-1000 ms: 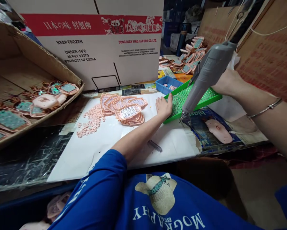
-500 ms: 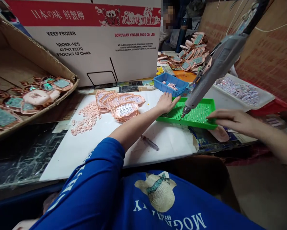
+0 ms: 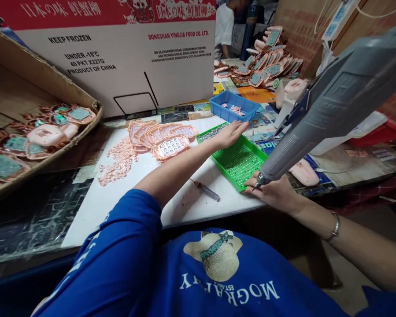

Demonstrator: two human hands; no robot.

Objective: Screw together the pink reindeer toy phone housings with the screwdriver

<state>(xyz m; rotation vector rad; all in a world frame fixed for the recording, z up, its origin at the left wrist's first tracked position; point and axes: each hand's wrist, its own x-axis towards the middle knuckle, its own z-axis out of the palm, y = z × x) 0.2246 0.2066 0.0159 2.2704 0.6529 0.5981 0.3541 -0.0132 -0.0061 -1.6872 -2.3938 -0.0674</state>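
I see the flat green perforated plastic tray (image 3: 237, 160) lying on the white sheet that covers the surface (image 3: 125, 202), just in front of the small blue plastic bin (image 3: 232, 107). My left hand (image 3: 229, 133) rests flat and spread on the tray's far edge, fingers loosely extended, gripping nothing. My right hand (image 3: 272, 191) is at the tray's near corner, touching its rim with fingers partly curled; I cannot tell whether they pinch the rim. The grey electric screwdriver (image 3: 330, 105) hangs over that hand, tip just above the knuckles, hiding part of the hand and the tray's right side. A stack of pink keypad shells (image 3: 166, 141) lies left of the tray, loose pink buttons (image 3: 118, 165) beside it. The brown cardboard box (image 3: 35, 127) is cut off at the left.
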